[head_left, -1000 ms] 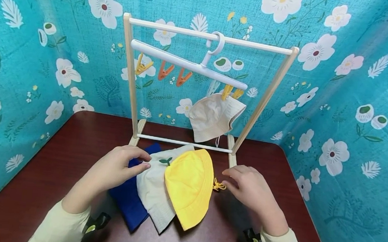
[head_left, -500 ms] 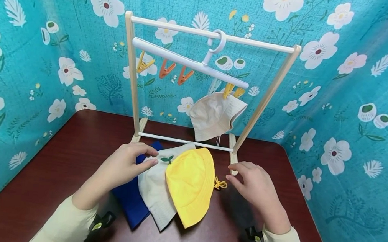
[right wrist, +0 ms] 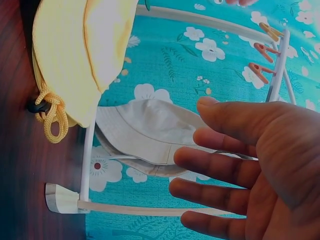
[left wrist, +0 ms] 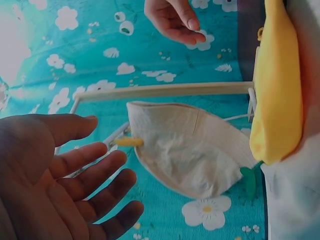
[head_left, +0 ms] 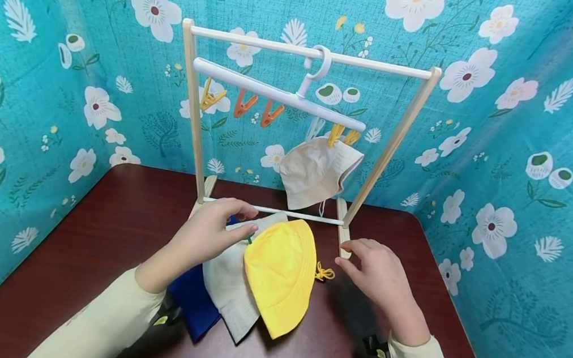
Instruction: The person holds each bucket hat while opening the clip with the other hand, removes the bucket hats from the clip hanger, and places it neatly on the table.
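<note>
A yellow bucket hat (head_left: 280, 275) with a knotted cord (head_left: 325, 272) lies over a pale grey hat (head_left: 231, 285), which overlaps a navy hat (head_left: 199, 302). Above the pale hat hovers my left hand (head_left: 213, 229), fingers loosely bent and holding nothing; it covers most of the green sprout on that hat. To the right of the yellow hat and its cord is my right hand (head_left: 378, 272), its fingers relaxed around nothing. Behind, a beige bucket hat (head_left: 312, 173) hangs by yellow clothespins (head_left: 336, 135) from a white hanger (head_left: 273, 92).
The hanger hooks on a wooden rack (head_left: 391, 148) and tilts down to the right. At its left end hang a yellow clip (head_left: 212, 97) and orange clips (head_left: 244, 106). A blue floral curtain (head_left: 477, 105) surrounds the dark red table (head_left: 82, 229).
My left hand has moved right and slightly up, over the pale hat toward the yellow one. The right hand has shifted slightly right. The hats stay in place.
</note>
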The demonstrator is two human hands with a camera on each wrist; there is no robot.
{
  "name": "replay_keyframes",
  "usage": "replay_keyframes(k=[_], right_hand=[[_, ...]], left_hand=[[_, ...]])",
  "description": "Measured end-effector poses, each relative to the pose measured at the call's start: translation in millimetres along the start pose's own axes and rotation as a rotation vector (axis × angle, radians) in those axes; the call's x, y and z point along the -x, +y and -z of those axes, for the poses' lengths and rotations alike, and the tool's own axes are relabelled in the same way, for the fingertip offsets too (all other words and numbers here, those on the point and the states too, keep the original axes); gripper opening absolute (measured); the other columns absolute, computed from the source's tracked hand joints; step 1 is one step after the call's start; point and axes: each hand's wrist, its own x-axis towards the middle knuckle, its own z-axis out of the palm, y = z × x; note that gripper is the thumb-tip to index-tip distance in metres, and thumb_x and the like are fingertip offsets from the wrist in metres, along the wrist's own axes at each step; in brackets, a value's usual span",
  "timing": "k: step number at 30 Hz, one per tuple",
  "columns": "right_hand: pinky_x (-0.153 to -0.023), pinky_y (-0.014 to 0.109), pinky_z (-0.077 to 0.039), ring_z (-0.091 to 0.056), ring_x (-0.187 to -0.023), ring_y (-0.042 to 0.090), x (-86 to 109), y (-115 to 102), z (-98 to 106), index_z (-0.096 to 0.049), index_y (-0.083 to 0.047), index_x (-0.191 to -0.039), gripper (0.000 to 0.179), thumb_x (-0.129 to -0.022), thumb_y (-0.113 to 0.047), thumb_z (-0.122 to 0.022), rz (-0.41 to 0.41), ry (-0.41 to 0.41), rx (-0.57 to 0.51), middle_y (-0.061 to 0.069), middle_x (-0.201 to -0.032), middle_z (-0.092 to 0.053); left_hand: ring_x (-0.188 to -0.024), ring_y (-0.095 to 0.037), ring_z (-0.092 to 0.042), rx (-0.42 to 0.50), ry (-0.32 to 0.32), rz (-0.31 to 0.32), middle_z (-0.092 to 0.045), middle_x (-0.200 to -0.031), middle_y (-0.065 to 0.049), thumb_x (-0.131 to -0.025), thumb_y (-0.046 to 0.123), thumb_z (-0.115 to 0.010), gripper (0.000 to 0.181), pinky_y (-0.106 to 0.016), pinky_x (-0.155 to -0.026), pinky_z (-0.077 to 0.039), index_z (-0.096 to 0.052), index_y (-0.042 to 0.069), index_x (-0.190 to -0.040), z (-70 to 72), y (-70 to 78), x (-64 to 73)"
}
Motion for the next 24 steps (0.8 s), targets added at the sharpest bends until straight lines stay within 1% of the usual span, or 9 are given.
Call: replay_keyframes(k=[3, 7, 11, 16, 19, 24], right_hand=[[-0.076, 0.042, -0.06, -0.067, -0.086, 0.016, 0.1, 1, -1, -0.076, -0.017, -0.11, 0.035, -0.084, -0.039, -0.085, -0.014, -0.004, -0.007, -0.001, -0.098, -0.074], [-0.076, 0.042, -0.06, -0.067, -0.086, 0.017, -0.1, 2, -2, -0.076, -0.017, -0.111, 0.036, -0.084, -0.039, -0.085, -0.028, -0.011, -0.013, 0.001, -0.1, -0.075], [-0.075, 0.042, -0.06, -0.066, -0.084, 0.016, -0.8, 2, -2, -0.076, -0.018, -0.111, 0.036, -0.085, -0.041, -0.085, -0.042, -0.022, -0.015, 0.002, -0.101, -0.075], [-0.073, 0.04, -0.059, -0.063, -0.082, 0.015, -1.9, 3, -2, -0.076, -0.017, -0.111, 0.036, -0.084, -0.041, -0.085, -0.055, -0.033, -0.017, 0.0, -0.1, -0.075], [-0.073, 0.04, -0.059, -0.064, -0.081, 0.015, -1.7, 3, -2, -0.076, -0.017, -0.111, 0.036, -0.085, -0.041, -0.084, -0.06, -0.039, -0.02, 0.0, -0.1, -0.074], [-0.072, 0.039, -0.059, -0.063, -0.08, 0.015, -1.5, 3, -3, -0.076, -0.018, -0.111, 0.037, -0.085, -0.042, -0.084, -0.07, -0.049, -0.025, -0.001, -0.099, -0.074]], left_hand=[[-0.102, -0.016, -0.066, 0.011, 0.017, -0.02, -0.072, -0.112, 0.005, -0.095, 0.031, -0.076, 0.023, -0.039, -0.087, -0.057, -0.075, 0.02, -0.115, -2.8, 7.1, -9.0], [-0.103, -0.016, -0.066, 0.04, 0.027, -0.036, -0.072, -0.112, 0.004, -0.095, 0.028, -0.076, 0.024, -0.038, -0.085, -0.059, -0.075, 0.018, -0.116, -5.5, 16.9, -20.6], [-0.107, -0.015, -0.068, 0.075, 0.042, -0.028, -0.073, -0.115, 0.001, -0.095, 0.029, -0.076, 0.026, -0.037, -0.088, -0.06, -0.074, 0.017, -0.118, -8.9, 25.3, -31.5], [-0.103, -0.013, -0.068, 0.137, 0.06, -0.018, -0.072, -0.116, 0.002, -0.096, 0.03, -0.075, 0.028, -0.035, -0.09, -0.059, -0.073, 0.016, -0.12, -18.4, 32.7, -46.7], [-0.102, -0.012, -0.067, 0.126, 0.067, -0.014, -0.072, -0.117, 0.004, -0.096, 0.032, -0.074, 0.029, -0.033, -0.089, -0.058, -0.073, 0.017, -0.121, -26.2, 35.0, -56.1], [-0.114, -0.015, -0.065, 0.104, 0.074, -0.023, -0.071, -0.124, 0.003, -0.098, 0.036, -0.07, 0.034, -0.038, -0.095, -0.054, -0.07, 0.02, -0.128, -36.4, 38.4, -69.8]])
